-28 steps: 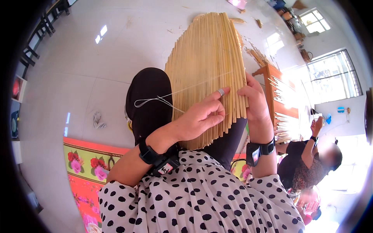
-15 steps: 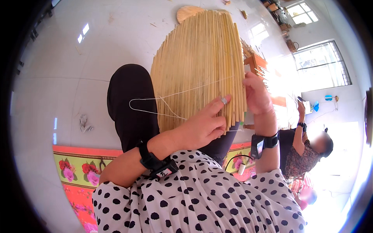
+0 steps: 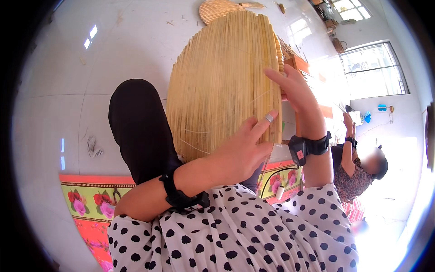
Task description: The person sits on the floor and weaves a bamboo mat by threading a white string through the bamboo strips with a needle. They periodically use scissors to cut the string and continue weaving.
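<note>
A panel of pale straw-coloured stalks [image 3: 217,81], laid side by side with a rounded far end, rests across my lap. My left hand [image 3: 242,147] lies over its near right part. The fingers are spread, and one wears a ring [image 3: 269,118]. At the panel's right edge my right hand [image 3: 297,90] is closed round the border, one finger on top and others partly hidden at the edge. Thin white thread [image 3: 197,132] lies loosely on the stalks left of my left hand, and a fainter strand shows nearer the right edge.
A round fan-like piece of stalks [image 3: 215,11] lies on the pale tiled floor beyond the panel. A reddish-brown wooden item [image 3: 299,64] stands to the right. Left lies a crumpled cloth [image 3: 94,147]. Flowered fabric [image 3: 86,199] is beneath me. Another person [image 3: 358,177] sits at right.
My right hand has shifted up along the panel's edge and reaches over it. My left-hand fingers have spread out. The white thread loop over my left knee is gone from there; the panel has tilted slightly.
</note>
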Demonstrator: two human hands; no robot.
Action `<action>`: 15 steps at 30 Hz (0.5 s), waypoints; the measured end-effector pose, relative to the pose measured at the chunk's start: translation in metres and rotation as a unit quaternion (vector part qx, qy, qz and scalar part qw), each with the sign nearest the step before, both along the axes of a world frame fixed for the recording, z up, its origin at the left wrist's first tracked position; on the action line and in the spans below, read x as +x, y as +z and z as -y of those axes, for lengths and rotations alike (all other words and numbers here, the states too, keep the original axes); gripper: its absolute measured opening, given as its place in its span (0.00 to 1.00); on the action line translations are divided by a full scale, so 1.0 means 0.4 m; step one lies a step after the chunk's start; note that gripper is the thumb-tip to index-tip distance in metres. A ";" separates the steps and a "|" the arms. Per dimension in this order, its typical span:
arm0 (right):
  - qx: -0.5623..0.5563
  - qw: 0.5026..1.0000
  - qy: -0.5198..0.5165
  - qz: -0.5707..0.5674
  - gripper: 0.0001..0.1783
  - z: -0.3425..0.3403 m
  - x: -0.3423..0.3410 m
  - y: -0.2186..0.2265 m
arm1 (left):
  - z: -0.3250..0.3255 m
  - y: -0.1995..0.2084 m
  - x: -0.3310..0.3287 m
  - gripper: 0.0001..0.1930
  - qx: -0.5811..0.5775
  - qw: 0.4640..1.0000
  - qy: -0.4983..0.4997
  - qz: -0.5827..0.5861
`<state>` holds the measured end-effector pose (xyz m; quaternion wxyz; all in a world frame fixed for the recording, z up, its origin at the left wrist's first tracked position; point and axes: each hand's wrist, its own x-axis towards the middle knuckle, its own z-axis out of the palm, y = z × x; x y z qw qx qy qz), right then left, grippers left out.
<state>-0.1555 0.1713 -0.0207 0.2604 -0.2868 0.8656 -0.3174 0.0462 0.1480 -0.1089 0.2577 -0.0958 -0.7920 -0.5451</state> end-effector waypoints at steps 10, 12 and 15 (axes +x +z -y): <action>-0.072 0.995 0.060 -0.028 0.20 0.019 -0.058 -0.044 | 0.024 0.017 0.008 0.03 -0.093 0.995 0.021 0.017; -0.094 0.993 0.060 -0.036 0.19 0.026 -0.049 -0.046 | 0.021 0.016 0.017 0.03 -0.103 0.994 0.032 0.016; -0.095 0.993 0.050 -0.047 0.19 0.027 -0.024 -0.034 | 0.017 0.015 0.029 0.03 -0.107 0.994 0.036 0.007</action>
